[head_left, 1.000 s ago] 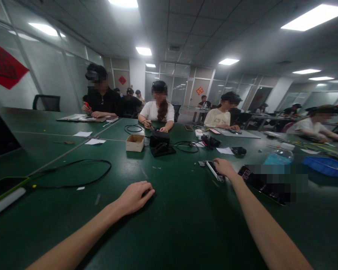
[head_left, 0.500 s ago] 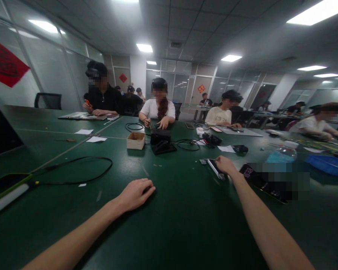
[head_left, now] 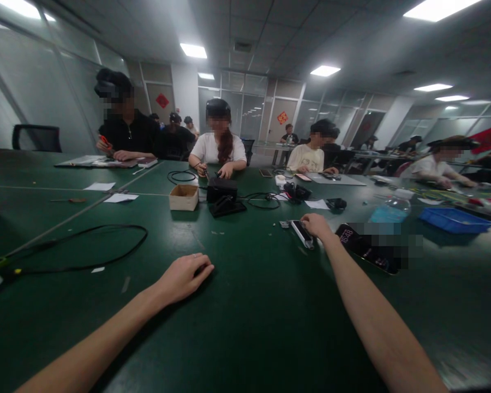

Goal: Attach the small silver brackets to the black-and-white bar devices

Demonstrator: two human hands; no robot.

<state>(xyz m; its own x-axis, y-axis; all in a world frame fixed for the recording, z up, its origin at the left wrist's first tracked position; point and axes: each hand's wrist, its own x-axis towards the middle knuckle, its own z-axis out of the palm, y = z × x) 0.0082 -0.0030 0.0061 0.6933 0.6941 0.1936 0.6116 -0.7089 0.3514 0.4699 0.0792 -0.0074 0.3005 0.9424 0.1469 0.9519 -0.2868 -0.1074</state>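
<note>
Head view: the right hand (head_left: 316, 225), fingers together, presses on the end of a slim white-edged device (head_left: 301, 233) at its 9 o'clock, likely light, stiff and best taken by the long edges, while the left hand (head_left: 184, 278) lies empty, fingers loosely curled, on the green table (head_left: 245, 327)

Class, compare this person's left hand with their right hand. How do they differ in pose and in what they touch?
The left hand lies palm-down on the green table, touching nothing else, while the right hand rests on a white-edged device. The left hand wears a ring; no ring shows on the right hand. The right hand reaches farther across the table than the left hand. Both are bare.
</note>
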